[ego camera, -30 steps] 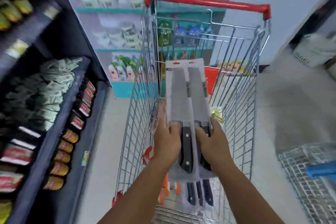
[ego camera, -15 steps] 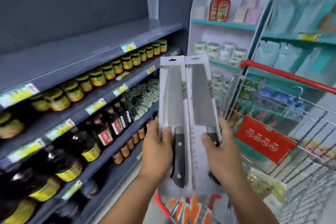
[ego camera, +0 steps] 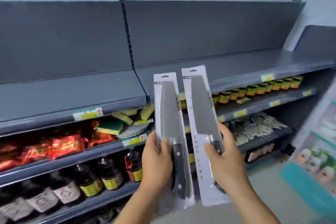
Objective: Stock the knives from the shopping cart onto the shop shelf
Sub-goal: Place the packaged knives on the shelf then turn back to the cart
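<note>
— Across the upper left of the frame: top shelf, dark grey, bare as far as visible. Below it, red packets, then dark bottles lower left. No knives stocked anywhere in sight.

— Agreed. Moving to centre: left hand, fingers and thumb curled round the lower edge of the left knife pack. Held upright, blade up, black handle down, hang-tab at the top.

— And just right of centre?

— Right hand, clamped the same way on the right knife pack. Slightly taller in the frame, tilted a touch to the left at its top. Packs side by side, a narrow gap between them, both raised in front of the shelving and overlapping the top shelf's front edge in the picture.

— Touching the shelf?

— Cannot tell; looks held short of it, in the air.

— Further right: jars with yellow labels in a row on the second shelf, small packets beneath. Cart out of view.

— Progress, then?

— Early, by the look of it. Two packs lifted and carried over, none set down yet. Still to do: placing both on that bare top shelf, most likely, then back for whatever else sits in the cart, count unknown from here.
</note>
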Action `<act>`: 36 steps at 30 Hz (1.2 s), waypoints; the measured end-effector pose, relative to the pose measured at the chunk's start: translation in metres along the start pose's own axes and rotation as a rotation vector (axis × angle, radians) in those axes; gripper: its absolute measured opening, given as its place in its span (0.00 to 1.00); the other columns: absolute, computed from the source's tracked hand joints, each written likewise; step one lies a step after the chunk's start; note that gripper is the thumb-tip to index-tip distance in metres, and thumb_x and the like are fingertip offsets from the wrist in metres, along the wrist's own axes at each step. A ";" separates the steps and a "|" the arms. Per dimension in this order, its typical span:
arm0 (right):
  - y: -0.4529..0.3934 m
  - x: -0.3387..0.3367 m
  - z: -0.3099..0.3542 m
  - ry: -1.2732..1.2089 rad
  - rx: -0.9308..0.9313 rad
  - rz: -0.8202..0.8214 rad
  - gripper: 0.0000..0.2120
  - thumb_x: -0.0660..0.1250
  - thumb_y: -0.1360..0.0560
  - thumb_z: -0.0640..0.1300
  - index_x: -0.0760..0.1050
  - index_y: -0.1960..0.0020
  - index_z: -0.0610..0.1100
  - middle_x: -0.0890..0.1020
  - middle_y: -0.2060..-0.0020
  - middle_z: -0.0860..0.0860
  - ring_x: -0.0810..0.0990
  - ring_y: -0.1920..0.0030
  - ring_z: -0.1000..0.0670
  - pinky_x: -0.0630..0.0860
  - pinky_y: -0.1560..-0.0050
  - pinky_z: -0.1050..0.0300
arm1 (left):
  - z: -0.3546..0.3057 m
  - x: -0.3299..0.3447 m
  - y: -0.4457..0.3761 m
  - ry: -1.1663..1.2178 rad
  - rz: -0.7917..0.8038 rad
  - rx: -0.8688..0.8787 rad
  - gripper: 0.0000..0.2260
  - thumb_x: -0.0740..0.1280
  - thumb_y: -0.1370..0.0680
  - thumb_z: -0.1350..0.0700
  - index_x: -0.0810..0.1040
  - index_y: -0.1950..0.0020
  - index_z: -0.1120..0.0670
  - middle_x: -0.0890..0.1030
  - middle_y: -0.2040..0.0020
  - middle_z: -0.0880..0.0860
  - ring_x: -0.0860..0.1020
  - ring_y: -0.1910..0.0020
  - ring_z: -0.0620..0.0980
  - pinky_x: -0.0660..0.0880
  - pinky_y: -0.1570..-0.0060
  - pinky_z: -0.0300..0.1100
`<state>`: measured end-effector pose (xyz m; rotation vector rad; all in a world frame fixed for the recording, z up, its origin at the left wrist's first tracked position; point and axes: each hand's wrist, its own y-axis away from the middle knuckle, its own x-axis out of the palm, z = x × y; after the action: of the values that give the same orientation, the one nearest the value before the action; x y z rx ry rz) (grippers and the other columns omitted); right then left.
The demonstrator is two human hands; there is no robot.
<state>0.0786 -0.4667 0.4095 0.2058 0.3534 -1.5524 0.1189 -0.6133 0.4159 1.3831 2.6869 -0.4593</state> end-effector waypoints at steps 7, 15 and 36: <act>0.009 0.151 0.088 -0.064 -0.097 0.194 0.26 0.62 0.23 0.43 0.62 0.29 0.60 0.79 0.44 0.59 0.78 0.61 0.61 0.72 0.64 0.65 | 0.032 -0.161 -0.064 -0.057 -0.176 -0.021 0.05 0.59 0.20 0.62 0.74 0.49 0.56 0.77 0.60 0.45 0.73 0.66 0.31 0.67 0.66 0.22; 0.023 0.291 0.181 -0.098 -0.229 0.425 0.26 0.62 0.23 0.42 0.61 0.29 0.59 0.77 0.40 0.58 0.79 0.60 0.55 0.74 0.64 0.63 | 0.049 -0.313 -0.118 -0.206 -0.373 -0.041 0.05 0.60 0.21 0.62 0.74 0.53 0.56 0.79 0.60 0.48 0.74 0.63 0.44 0.68 0.66 0.25; -0.001 0.583 0.320 -0.117 -0.271 1.080 0.10 0.61 0.28 0.36 0.73 0.48 0.45 0.76 0.47 0.40 0.77 0.64 0.42 0.76 0.74 0.57 | 0.085 -0.539 -0.233 -0.526 -0.746 -0.394 0.03 0.60 0.25 0.60 0.71 0.53 0.58 0.76 0.57 0.50 0.72 0.57 0.52 0.66 0.64 0.43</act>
<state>0.0971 -1.1249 0.5050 0.0631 0.2788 -0.4411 0.2425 -1.1870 0.5003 0.0989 2.5371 -0.2539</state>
